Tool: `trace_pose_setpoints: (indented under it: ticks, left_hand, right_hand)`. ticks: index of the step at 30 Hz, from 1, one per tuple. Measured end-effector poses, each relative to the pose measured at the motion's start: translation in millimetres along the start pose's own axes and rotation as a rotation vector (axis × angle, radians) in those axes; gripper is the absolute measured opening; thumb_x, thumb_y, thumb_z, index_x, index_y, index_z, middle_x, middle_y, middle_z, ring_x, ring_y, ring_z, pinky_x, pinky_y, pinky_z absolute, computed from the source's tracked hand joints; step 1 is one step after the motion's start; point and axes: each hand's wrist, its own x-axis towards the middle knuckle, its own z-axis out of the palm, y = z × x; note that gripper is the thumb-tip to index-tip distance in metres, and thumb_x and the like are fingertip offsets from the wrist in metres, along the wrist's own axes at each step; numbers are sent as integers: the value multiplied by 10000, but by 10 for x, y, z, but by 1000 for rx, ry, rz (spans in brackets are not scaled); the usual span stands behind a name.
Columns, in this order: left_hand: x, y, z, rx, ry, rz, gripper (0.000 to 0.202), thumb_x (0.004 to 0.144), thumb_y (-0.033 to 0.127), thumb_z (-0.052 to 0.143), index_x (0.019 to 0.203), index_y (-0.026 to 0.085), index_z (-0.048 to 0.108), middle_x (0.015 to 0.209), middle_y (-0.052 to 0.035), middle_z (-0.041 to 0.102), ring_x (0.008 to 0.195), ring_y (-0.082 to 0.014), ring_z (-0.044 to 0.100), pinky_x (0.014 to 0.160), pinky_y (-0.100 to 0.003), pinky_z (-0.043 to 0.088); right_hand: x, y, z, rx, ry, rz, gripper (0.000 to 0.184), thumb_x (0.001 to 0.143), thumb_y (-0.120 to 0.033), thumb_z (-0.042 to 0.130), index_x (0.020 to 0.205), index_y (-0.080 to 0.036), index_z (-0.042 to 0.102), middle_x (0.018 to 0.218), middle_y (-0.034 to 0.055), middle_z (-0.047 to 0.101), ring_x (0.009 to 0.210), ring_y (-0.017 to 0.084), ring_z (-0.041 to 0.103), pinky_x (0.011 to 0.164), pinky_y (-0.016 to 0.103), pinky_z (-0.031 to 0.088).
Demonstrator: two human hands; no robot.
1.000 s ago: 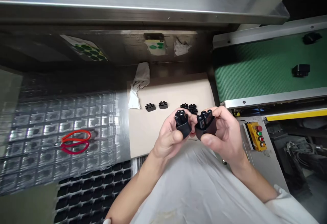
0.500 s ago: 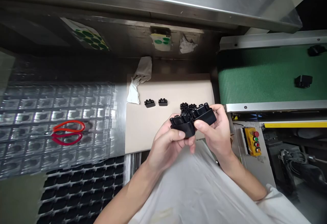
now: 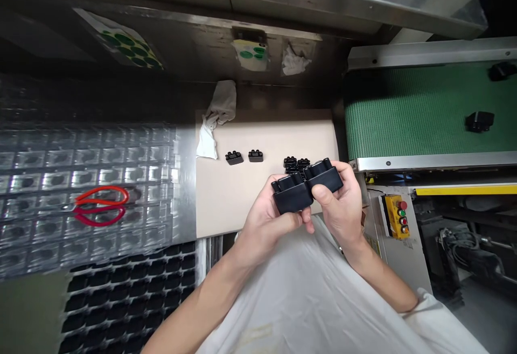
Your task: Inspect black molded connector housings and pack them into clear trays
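My left hand (image 3: 269, 216) is closed on a black moulded plastic part (image 3: 293, 198), its smooth side facing me and rounded posts along its top. A similar black plastic part (image 3: 328, 180) is gripped by my right hand (image 3: 341, 203), thumb on its near face. The two parts are side by side and appear to touch. Behind them, a cluster of black parts (image 3: 291, 162) lies on the beige board (image 3: 226, 198), partly hidden by what I hold. Farther left on the board stand two more, a left part (image 3: 234, 157) and a right part (image 3: 256, 155).
A crumpled white cloth (image 3: 220, 109) lies at the board's back left. Red-handled scissors (image 3: 100, 200) rest on clear plastic trays (image 3: 52, 179); below is a tray filled with black parts (image 3: 133, 295). At right are a green conveyor (image 3: 404, 111) carrying black parts and a yellow button box (image 3: 397, 216).
The left-hand part has been tilted so that more of its smooth side faces me, and my left thumb has moved down to its lower edge. The view has shifted slightly.
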Motion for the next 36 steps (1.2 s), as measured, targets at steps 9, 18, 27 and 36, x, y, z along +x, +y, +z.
trace_pose_setpoints:
  ticks: [9,18,27,36]
  left_hand:
    - [94,-44,94,189,211,99,447,724,113,787,1046,218,496,814,43,623,688,-120,580,634,-254,483]
    - [117,-144,117,104,242,151,319,853,259,805,1057,191,569,953,-10,651,707,-111,563,664,-270,485]
    - [30,-165,209,-18,197,71,461,751,303,934,1005,158,577,860,-15,677,645,-81,563,607,-202,476]
    - [-189,-141,228,-153,-71,-70,381,725,337,944,945,152,694,806,-26,661,687,-99,558,629,-194,433]
  right_hand:
    - [52,95,-80,20,28,-42,600,764,-426,918,1211,-256,555,1122,36,701,1032,192,690,926,347,593]
    - [49,119,-86,4,81,-103,552,767,-337,925,1192,-256,581,1073,12,702,976,165,690,873,303,586]
    - [-184,147,-305,-2,118,-152,536,786,-326,913,1213,-259,597,1040,16,659,894,160,663,792,284,571]
    - [-542,17,-604,86,199,-159,525,778,-348,919,1199,-275,613,970,23,634,764,160,660,682,301,575]
